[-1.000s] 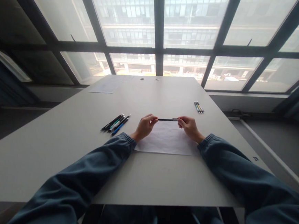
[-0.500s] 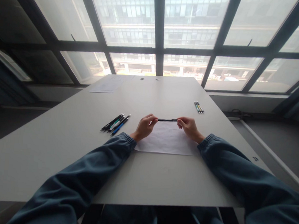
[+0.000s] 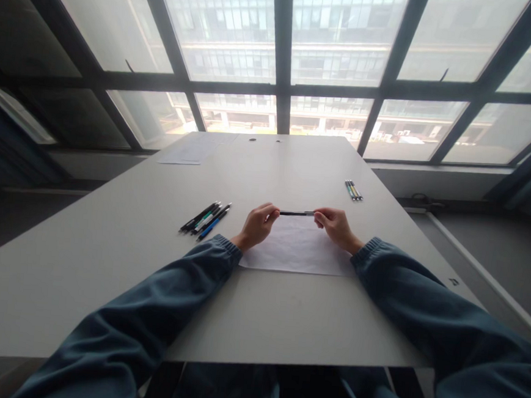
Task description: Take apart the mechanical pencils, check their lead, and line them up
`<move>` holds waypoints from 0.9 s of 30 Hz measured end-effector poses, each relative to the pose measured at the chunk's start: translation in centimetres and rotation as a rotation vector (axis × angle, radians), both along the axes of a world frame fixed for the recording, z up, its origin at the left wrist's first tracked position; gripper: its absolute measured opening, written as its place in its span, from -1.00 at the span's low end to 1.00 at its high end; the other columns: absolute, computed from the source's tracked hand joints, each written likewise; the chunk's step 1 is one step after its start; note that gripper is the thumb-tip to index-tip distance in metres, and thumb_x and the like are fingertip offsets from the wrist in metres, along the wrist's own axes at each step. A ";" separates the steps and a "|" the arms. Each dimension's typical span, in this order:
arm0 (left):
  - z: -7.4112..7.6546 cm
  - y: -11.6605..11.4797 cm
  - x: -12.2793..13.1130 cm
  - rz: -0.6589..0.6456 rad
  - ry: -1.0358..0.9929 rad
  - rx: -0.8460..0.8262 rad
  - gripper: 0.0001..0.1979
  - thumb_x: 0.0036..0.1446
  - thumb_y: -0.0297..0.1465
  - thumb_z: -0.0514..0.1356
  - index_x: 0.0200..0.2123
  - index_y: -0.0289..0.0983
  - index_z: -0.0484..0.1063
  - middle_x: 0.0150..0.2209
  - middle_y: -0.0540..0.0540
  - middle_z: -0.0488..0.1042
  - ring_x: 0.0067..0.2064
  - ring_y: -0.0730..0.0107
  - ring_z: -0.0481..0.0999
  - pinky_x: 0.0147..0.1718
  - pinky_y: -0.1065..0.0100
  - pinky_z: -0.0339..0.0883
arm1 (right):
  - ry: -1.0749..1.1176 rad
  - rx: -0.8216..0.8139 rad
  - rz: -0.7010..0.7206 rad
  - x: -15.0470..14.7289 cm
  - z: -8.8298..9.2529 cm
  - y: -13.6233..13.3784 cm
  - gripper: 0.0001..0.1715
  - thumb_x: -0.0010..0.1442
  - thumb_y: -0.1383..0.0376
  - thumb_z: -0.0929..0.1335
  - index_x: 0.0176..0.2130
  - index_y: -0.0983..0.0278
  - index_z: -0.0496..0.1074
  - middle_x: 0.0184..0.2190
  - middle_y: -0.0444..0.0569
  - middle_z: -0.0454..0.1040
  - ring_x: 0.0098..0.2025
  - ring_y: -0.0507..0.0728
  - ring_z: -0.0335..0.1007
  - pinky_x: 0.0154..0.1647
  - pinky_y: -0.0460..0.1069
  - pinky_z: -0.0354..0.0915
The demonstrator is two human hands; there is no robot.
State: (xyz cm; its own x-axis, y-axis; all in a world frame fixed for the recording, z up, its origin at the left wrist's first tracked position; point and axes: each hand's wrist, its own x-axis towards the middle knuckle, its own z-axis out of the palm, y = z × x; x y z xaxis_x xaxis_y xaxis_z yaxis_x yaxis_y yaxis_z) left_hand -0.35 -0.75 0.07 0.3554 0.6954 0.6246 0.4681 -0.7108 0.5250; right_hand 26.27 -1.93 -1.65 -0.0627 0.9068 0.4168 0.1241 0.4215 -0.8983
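Note:
A thin black pen is held level between both hands, just above a white sheet of paper on the grey table. My left hand pinches its left end, fingers closed. My right hand pinches its right end, fingers closed too. Both forearms in blue sleeves rest on the table.
Several pens lie in a bunch to the left of my left hand. A few more pens lie farther back on the right. Another sheet of paper sits at the far left corner, near the large windows.

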 end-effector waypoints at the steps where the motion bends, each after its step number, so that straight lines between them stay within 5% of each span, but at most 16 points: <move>1: 0.0 -0.1 0.0 -0.002 -0.010 -0.007 -0.66 0.38 -0.28 0.05 -0.44 -0.25 0.40 -0.46 -0.01 0.38 -0.42 0.42 0.32 -0.40 0.35 0.18 | 0.008 -0.005 -0.005 -0.1 0.1 -0.1 -0.53 0.11 -0.06 0.46 -0.38 0.32 0.55 -0.60 -0.11 0.41 -0.55 0.02 0.26 -0.52 -0.05 0.21; 7: 0.4 -0.4 0.3 0.002 -0.070 -0.040 -0.53 0.41 -0.22 0.00 -0.58 -0.24 0.24 -0.55 0.00 0.32 -0.47 0.42 0.30 -0.39 0.34 0.18 | 0.038 -0.015 -0.021 -0.5 0.4 -0.2 -0.53 0.03 -0.04 0.49 -0.32 0.32 0.57 -0.60 -0.11 0.44 -0.56 0.02 0.28 -0.52 -0.04 0.25; 16: -0.1 -0.1 0.1 0.035 -0.054 -0.061 -0.47 0.40 -0.09 -0.01 -0.53 -0.24 0.41 -0.56 -0.01 0.38 -0.48 0.40 0.37 -0.38 0.34 0.25 | 0.055 -0.010 -0.028 -0.4 0.2 -0.1 -0.51 0.03 -0.06 0.49 -0.31 0.32 0.57 -0.59 -0.11 0.45 -0.55 0.03 0.31 -0.51 -0.03 0.28; 22: -0.2 0.2 0.1 0.022 -0.131 -0.083 -0.58 0.34 -0.04 0.10 -0.08 -0.24 0.53 -0.34 -0.07 0.57 -0.33 0.37 0.52 -0.31 0.37 0.34 | 0.081 0.013 -0.058 -0.2 -0.1 0.3 -0.56 0.07 -0.01 0.49 -0.30 0.33 0.57 -0.58 -0.12 0.44 -0.55 0.03 0.31 -0.51 -0.03 0.27; 27: -0.1 0.1 0.5 0.084 -0.158 0.006 -0.70 0.29 -0.17 0.22 -0.03 -0.23 0.48 -0.23 -0.09 0.59 -0.26 0.40 0.54 -0.30 0.40 0.37 | 0.084 0.017 -0.106 -0.2 -0.2 0.4 -0.54 0.06 -0.03 0.48 -0.29 0.32 0.57 -0.58 -0.12 0.44 -0.56 0.03 0.31 -0.51 -0.03 0.29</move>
